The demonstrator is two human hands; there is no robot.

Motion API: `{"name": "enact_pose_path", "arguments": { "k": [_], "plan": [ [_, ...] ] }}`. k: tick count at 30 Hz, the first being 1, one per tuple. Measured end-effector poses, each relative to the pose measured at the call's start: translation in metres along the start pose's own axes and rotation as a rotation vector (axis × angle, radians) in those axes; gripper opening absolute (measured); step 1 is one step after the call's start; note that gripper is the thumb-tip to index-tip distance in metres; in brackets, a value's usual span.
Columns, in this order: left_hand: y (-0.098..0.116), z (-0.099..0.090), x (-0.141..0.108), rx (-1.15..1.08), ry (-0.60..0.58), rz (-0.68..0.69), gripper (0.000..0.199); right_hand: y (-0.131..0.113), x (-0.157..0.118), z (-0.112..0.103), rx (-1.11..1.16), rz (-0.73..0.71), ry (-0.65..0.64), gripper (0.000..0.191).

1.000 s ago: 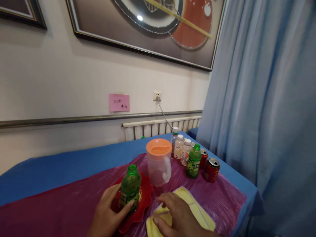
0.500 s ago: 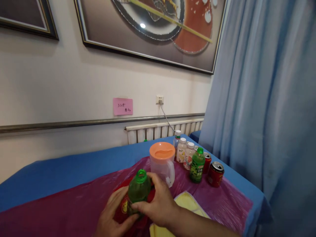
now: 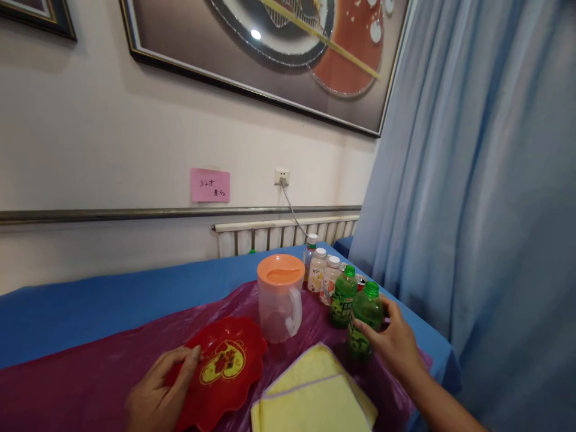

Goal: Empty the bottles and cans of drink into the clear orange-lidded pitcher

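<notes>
My right hand (image 3: pixel 398 339) wraps round a green plastic bottle (image 3: pixel 366 312), upright at the right end of the row of drinks, with the thumb on its front. A similar green bottle (image 3: pixel 344 297) stands just left of it. Over the left rim of a red scalloped plate (image 3: pixel 238 384) with a yellow print is my left hand (image 3: pixel 162 384), its thumb and fingers drawn together. Whether it pinches the rim or something small is hidden. A folded yellow cloth (image 3: pixel 315 396) lies between the hands.
A clear jug (image 3: pixel 276 309) with an orange lid stands behind the plate. White-capped bottles (image 3: pixel 317 270) and a red can (image 3: pixel 360 282) line the right side. Purple plastic film (image 3: pixel 90 384) covers part of the blue-covered table (image 3: pixel 58 318); a blue curtain (image 3: pixel 450 180) hangs at right.
The green bottle, earlier held by both hands over the plate, is now at the right in my right hand alone. My left hand has left the bottle and moved left, uncovering the plate.
</notes>
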State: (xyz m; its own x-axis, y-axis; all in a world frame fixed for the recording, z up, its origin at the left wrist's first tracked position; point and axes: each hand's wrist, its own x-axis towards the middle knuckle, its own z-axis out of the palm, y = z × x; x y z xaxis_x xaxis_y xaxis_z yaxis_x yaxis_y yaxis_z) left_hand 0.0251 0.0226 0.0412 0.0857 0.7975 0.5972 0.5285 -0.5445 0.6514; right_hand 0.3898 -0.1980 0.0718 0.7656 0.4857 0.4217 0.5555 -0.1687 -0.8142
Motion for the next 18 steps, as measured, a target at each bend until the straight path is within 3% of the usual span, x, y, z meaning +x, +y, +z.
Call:
{"name": "enact_pose_path", "arguments": {
  "k": [5,11,18],
  "plan": [
    [0.004,-0.003,0.003,-0.003,-0.078,-0.125,0.058,0.029,0.007,0.016,-0.108,0.029,0.018,0.073],
    [0.007,-0.004,0.006,-0.018,-0.106,-0.253,0.048,0.04,0.008,0.031,-0.203,0.027,0.045,0.074],
    [0.0,-0.002,0.006,-0.016,-0.125,-0.228,0.043,0.045,0.007,0.033,-0.329,-0.054,0.087,0.083]
  ]
}}
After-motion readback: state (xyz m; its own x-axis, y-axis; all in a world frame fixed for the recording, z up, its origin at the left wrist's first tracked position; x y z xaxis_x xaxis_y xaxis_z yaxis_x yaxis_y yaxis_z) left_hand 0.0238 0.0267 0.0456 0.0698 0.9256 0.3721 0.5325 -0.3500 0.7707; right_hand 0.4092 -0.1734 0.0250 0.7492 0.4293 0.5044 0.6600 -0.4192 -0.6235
